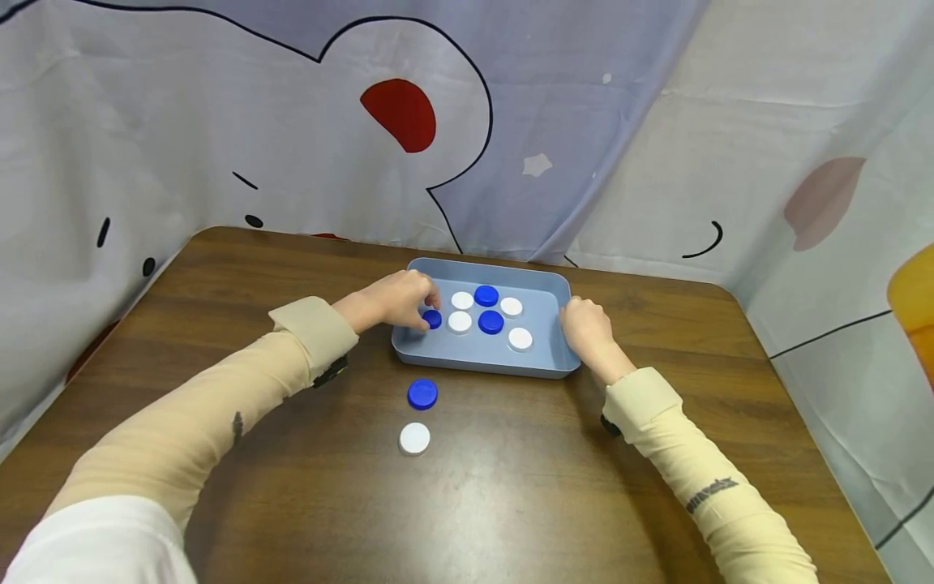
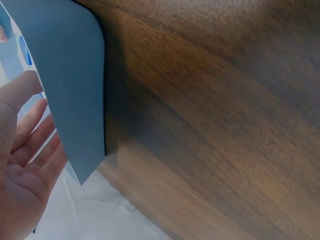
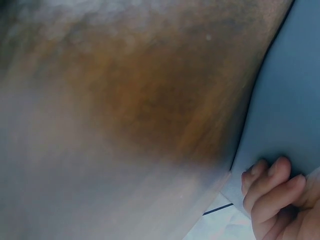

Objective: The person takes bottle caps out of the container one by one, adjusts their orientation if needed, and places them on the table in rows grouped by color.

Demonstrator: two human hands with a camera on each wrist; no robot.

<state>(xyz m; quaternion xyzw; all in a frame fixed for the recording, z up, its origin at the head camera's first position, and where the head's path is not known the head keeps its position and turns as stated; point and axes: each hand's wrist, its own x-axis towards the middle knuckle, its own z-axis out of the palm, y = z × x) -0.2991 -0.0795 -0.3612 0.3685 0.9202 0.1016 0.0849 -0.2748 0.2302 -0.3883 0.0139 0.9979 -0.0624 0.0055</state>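
Note:
A shallow blue-grey tray [image 1: 467, 358] stands on the wooden table, holding several round white caps [image 1: 460, 322] and three blue ones. At its left end, my left hand [image 1: 397, 300] reaches over the rim and pinches a blue cap [image 1: 432, 319] between thumb and fingers. In the left wrist view the tray's outer wall [image 2: 75, 85] hides most of that cap. My right hand [image 1: 589, 331] grips the tray's right rim, its fingers [image 3: 272, 185] curled against the outer wall in the right wrist view. Two more blue caps [image 1: 491, 322] lie near the tray's middle.
In front of the tray, a loose blue cap [image 1: 422, 394] and a loose white cap [image 1: 414, 438] lie on the brown table [image 1: 511, 470]. A printed cloth [image 1: 584, 122] hangs behind the table and along its sides.

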